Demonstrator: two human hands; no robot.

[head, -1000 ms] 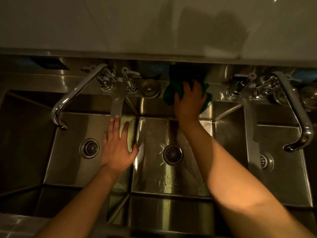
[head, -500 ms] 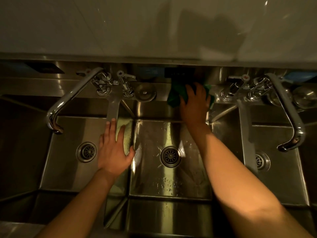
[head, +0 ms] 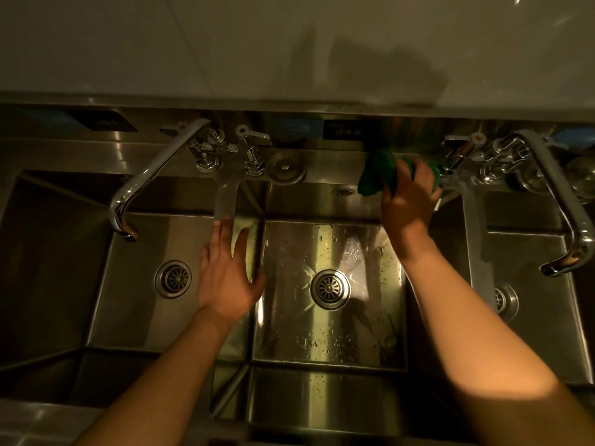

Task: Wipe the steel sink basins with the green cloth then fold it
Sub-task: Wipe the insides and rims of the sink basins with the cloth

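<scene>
A steel sink with three basins fills the view. The middle basin (head: 289,342) is wet, with droplets around its drain. My right hand (head: 407,204) presses a bunched green cloth (head: 378,173) against the back ledge at the middle basin's far right corner, just left of the right tap. The cloth is partly hidden under my fingers. My left hand (head: 227,278) lies flat, fingers apart, on the divider between the left basin (head: 135,310) and the middle basin, holding nothing.
A long swivel tap (head: 151,178) arches over the left basin. A second tap (head: 557,201) curves over the right basin (head: 541,317). Valve handles and a round steel plug (head: 286,167) sit on the back ledge. A pale wall rises behind.
My right hand has slid the green cloth to the right along the back ledge, toward the right tap. My left hand has stayed on the divider.
</scene>
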